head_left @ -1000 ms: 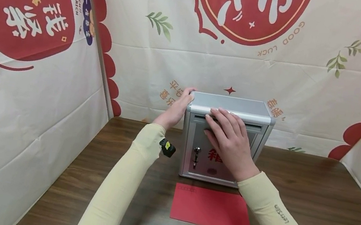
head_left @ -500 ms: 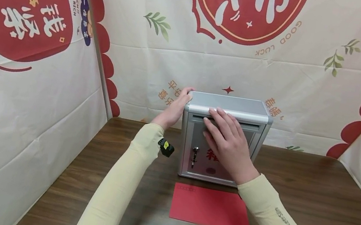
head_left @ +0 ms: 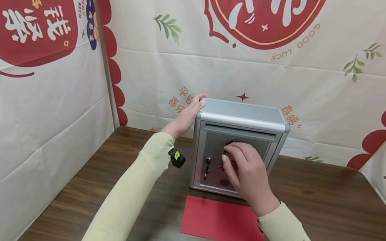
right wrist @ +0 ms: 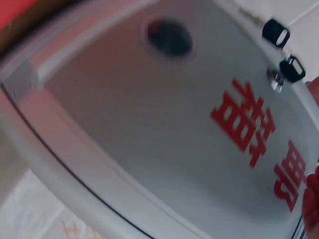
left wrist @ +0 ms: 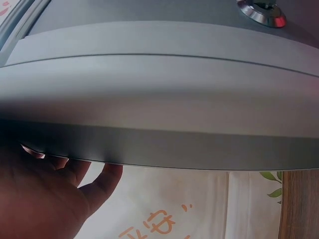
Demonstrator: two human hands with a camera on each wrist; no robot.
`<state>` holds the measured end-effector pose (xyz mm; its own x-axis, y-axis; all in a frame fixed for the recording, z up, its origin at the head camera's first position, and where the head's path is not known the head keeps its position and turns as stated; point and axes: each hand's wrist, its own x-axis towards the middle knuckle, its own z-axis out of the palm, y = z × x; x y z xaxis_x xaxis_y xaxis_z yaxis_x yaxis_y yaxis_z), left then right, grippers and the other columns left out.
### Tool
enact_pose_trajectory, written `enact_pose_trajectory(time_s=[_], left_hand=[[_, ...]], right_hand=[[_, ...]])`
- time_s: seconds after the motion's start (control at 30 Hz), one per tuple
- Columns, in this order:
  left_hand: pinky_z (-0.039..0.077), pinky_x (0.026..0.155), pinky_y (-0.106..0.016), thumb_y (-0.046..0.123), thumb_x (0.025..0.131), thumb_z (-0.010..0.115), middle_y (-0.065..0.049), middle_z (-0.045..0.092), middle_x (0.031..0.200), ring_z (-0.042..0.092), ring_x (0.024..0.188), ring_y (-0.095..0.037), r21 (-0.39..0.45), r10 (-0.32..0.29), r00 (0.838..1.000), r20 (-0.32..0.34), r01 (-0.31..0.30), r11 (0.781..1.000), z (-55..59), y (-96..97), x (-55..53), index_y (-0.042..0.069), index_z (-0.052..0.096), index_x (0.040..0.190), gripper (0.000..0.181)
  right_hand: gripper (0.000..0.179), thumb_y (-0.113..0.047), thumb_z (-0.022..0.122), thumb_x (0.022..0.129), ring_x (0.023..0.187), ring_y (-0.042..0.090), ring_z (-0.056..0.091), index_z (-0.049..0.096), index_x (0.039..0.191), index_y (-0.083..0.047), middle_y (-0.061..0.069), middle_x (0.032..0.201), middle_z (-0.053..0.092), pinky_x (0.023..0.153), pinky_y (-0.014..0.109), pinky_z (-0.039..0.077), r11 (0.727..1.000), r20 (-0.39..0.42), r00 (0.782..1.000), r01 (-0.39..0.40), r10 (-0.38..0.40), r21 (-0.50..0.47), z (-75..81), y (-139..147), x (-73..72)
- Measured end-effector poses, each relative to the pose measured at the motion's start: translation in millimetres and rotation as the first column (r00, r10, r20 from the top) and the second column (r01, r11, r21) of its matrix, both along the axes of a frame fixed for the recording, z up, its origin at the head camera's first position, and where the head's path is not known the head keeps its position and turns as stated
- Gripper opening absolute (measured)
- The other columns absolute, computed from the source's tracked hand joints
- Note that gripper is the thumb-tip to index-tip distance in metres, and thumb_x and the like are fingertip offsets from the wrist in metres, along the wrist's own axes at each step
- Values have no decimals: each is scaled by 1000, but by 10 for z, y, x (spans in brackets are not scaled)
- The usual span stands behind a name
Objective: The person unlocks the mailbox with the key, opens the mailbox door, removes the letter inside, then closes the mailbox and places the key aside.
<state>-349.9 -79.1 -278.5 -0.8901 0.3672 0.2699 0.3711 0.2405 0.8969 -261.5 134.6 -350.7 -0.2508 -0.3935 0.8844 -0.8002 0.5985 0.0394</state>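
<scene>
A silver metal box with a slot under its lid stands on the wooden table. My left hand grips the box's upper left corner; in the left wrist view its fingers reach behind the box. My right hand hovers before the front panel with loosely curled fingers that hold nothing. It covers part of the red characters. Keys hang in the lock, left of this hand. A red envelope lies flat in front of the box.
Printed cloth walls close in the table on the left, back and right. Bare table surface shows to the right of the box and round the envelope.
My right hand has come down from the slot under the lid to the middle of the front panel, and its fingers have curled. The left hand and the box stay put.
</scene>
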Motion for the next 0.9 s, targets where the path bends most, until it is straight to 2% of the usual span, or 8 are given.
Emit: enact_pose_trajectory(time_s=[0.13,0.27,0.4,0.5,0.57,0.67,0.77,0.9], left_hand=[[19,110,-45,38,100,23,-6,33,145,25,135,-18,9,0,1000,10,0,1000,-5,0,2,22,27,143,46],[18,110,-45,38,100,23,-6,32,146,24,136,-18,9,-5,1000,16,4,1000,-3,1,5,22,26,144,46],[18,110,-45,39,100,23,-6,32,146,24,136,-19,5,0,1000,16,0,1000,1,-6,7,23,26,144,46],[19,110,-46,40,100,23,-6,33,146,25,136,-19,2,7,1000,17,-7,1000,3,3,0,24,26,144,47],[19,109,-46,41,99,23,-6,33,146,25,136,-19,1,11,1000,18,-11,1000,3,9,-4,24,26,144,48],[19,109,-46,40,99,23,-6,34,145,26,135,-20,2,11,1000,19,-11,1000,3,18,-8,24,26,144,48],[19,110,-47,40,100,23,-6,33,146,25,136,-20,-3,12,1000,19,-11,1000,0,26,-14,24,26,144,48],[18,110,-47,41,100,23,-6,32,147,23,137,-21,-7,17,1000,19,-17,1000,-4,37,-24,24,26,144,48]], right_hand=[[27,-24,52,96,95,23,59,65,104,-2,9,103,64,84,41,48,1000,139,990,0,3,-21,-139,16,79],[19,-18,59,93,92,17,58,64,106,-5,4,101,63,82,38,50,1000,277,961,14,-9,-14,-263,8,163],[19,-16,63,91,89,12,57,63,109,-8,-1,102,62,79,36,51,1000,414,910,28,-23,-5,-360,-45,231],[20,-20,62,93,89,9,57,63,111,-10,-3,104,62,79,36,52,999,524,851,45,-29,-17,-414,-86,244],[22,-24,58,96,89,10,57,63,112,-10,-3,105,63,78,36,51,998,608,794,47,-6,-51,-433,-120,247],[28,-33,50,100,84,13,59,62,113,-12,1,101,65,75,36,50,990,731,680,56,60,-133,-464,-167,248],[33,-36,44,101,85,20,62,61,114,-10,6,99,66,78,39,51,965,829,525,52,193,-258,-499,-213,242],[40,-33,41,103,97,32,63,55,121,-1,15,105,64,86,43,50,903,869,306,61,389,-425,-525,-266,203]])
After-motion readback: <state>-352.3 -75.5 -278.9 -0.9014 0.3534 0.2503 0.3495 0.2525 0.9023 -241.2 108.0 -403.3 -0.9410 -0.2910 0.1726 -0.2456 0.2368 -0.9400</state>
